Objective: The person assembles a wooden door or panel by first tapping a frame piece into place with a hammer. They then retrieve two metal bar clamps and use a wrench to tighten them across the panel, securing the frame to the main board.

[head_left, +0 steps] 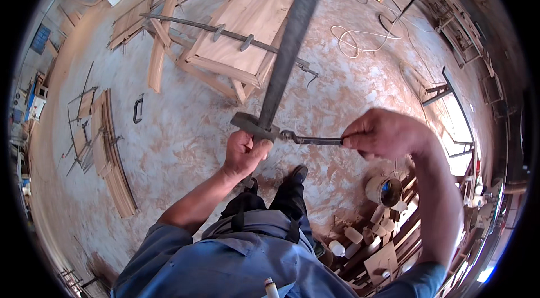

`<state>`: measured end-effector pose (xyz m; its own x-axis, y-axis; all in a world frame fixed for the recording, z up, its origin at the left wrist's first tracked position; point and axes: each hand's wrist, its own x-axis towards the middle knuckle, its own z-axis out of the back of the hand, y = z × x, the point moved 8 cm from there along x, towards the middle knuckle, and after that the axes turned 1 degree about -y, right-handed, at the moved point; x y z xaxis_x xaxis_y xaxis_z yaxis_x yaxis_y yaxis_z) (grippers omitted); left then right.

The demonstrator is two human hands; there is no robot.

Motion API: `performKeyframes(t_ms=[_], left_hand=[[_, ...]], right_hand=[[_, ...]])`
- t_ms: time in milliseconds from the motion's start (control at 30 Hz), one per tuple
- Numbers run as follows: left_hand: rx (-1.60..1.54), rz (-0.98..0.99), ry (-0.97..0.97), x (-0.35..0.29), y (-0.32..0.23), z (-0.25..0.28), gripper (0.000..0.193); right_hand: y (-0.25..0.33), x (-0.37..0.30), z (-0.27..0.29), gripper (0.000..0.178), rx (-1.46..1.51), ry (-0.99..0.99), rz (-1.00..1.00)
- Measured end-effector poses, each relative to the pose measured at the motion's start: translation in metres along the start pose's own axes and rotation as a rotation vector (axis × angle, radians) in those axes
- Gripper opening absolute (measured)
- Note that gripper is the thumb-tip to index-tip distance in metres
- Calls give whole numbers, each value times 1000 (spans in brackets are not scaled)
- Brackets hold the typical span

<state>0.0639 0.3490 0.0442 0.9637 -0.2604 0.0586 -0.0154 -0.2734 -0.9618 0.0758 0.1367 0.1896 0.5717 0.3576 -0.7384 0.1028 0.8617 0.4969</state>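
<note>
A long grey steel bar clamp [291,45] slants up and away from me across the middle of the view. My left hand [242,155] is closed round the clamp's jaw [254,125] at the near end of the bar, thumb laid along it. From the right side of that jaw a dark handle [319,141] sticks out, with a rounded joint where it meets the jaw. The handle's outer end is pinched in the curled fingers of my right hand [387,133]. The far end of the bar runs past the top of the picture.
Ahead lies a wooden door panel [242,28] with another bar clamp [194,24] across it. A C-clamp [138,109] and stacked wood strips [109,151] lie on the floor at left. At right are a bucket [383,190], bottles [353,235], offcuts and a white cable [351,45].
</note>
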Motion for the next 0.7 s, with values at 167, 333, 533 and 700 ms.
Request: performKeyframes(t_ms=[167,333,533,700], left_hand=[[19,5,0,19,17,-40,15],[69,-53,-106,50,33,-81,13],[201,-106,-160,89,51,-116,16],[439,-174,-210,135,62,-127,16]], right_hand=[[21,33,55,29,-546,208,48],[5,45,78,32,-890,129,335],[-25,33,117,40,-685,214,2],[-70,46,131,32,-559,102,-54]])
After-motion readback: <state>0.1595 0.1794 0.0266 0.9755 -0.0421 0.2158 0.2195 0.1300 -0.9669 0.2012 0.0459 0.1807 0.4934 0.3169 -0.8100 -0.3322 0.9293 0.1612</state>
